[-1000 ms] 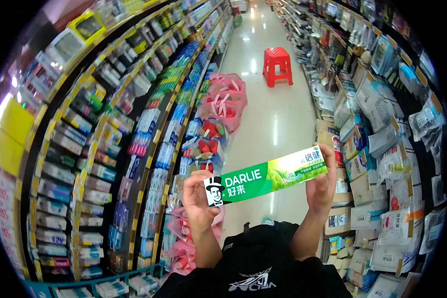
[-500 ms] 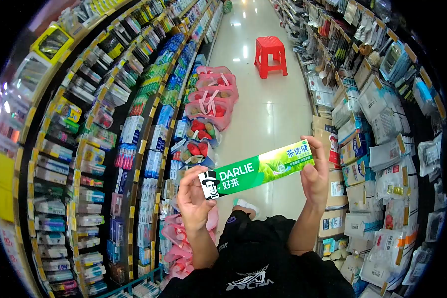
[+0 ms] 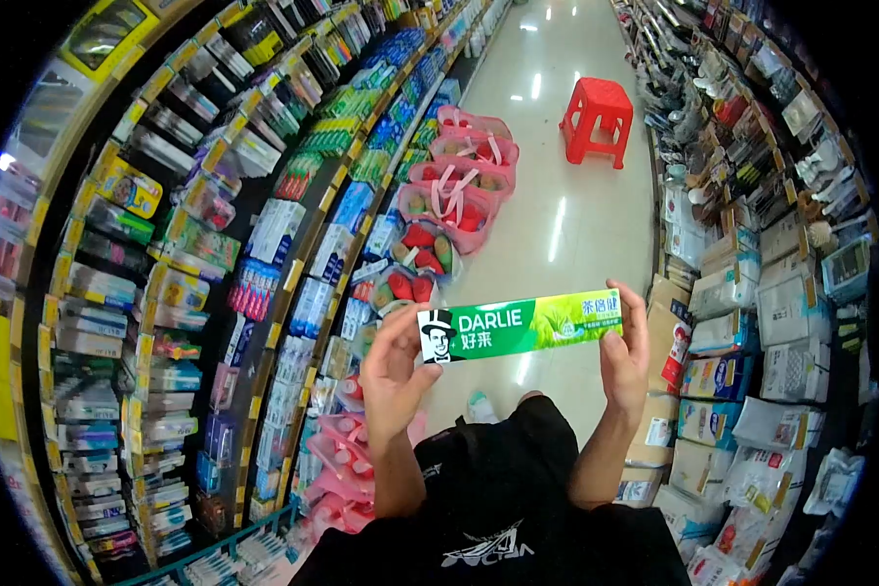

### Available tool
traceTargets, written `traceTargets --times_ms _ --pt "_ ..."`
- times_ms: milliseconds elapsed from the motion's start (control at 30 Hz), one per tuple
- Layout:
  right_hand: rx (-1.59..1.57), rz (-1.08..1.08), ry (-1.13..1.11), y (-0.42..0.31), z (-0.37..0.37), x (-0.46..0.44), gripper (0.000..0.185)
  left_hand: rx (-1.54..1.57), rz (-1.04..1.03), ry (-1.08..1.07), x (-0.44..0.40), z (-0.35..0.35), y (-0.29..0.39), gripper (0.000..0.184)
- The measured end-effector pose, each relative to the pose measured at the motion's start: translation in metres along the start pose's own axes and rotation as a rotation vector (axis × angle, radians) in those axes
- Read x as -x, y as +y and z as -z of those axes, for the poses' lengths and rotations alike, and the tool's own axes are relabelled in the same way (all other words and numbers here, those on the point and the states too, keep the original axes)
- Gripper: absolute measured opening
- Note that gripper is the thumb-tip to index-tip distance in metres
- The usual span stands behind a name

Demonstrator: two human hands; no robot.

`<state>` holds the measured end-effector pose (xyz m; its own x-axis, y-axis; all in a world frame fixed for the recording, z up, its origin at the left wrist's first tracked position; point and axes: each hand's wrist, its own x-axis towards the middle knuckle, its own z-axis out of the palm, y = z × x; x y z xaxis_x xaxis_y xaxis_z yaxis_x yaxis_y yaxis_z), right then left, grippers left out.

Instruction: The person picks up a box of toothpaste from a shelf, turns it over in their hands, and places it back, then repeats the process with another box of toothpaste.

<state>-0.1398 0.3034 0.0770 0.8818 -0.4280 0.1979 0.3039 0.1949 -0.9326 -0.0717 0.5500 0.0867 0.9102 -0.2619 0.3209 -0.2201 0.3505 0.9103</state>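
A green and white Darlie toothpaste box (image 3: 518,329) is held up between both hands in front of my body, its printed face turned toward me and nearly level. My left hand (image 3: 393,366) grips the left end, with the thumb below the hat logo. On the opposite end, my right hand (image 3: 630,347) has its thumb on the front corner and fingers behind the box. The fingers behind the carton are partly hidden on both sides.
Shelves of boxed goods (image 3: 283,234) line the left, with pink bags (image 3: 459,195) of slippers along their foot. A red plastic stool (image 3: 597,122) stands ahead in the aisle (image 3: 527,195). Packaged goods (image 3: 742,322) hang on the right. A teal basket edge (image 3: 264,527) shows at lower left.
The toothpaste box has rotated closer to level and sits slightly farther right. My view has turned, so shelves, bags and stool appear shifted to the right. Both hands keep their hold.
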Motion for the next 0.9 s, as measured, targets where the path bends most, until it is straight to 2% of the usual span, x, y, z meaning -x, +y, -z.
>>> traceTargets --times_ms 100,233,367,633,767,900 --pt "-0.096 0.072 -0.002 0.011 0.013 -0.029 0.061 0.0 -0.11 -0.134 -0.036 -0.006 -0.02 0.058" --pt "-0.054 0.061 0.128 0.019 0.029 -0.077 0.058 -0.049 -0.116 -0.245 -0.092 -0.026 -0.047 0.062" --pt "-0.025 0.07 0.057 0.028 0.061 -0.149 0.059 -0.059 0.026 -0.126 -0.139 -0.052 -0.082 0.066" --pt "-0.045 0.073 -0.121 0.024 0.106 -0.314 0.06 -0.045 0.056 -0.008 -0.268 -0.123 -0.122 0.066" --pt "-0.007 0.057 -0.121 0.04 0.119 -0.369 0.063 -0.077 0.027 0.043 -0.311 -0.142 -0.15 0.072" --pt "0.038 -0.005 -0.15 0.058 0.133 -0.406 0.065 -0.121 0.087 0.106 -0.334 -0.156 -0.166 0.075"
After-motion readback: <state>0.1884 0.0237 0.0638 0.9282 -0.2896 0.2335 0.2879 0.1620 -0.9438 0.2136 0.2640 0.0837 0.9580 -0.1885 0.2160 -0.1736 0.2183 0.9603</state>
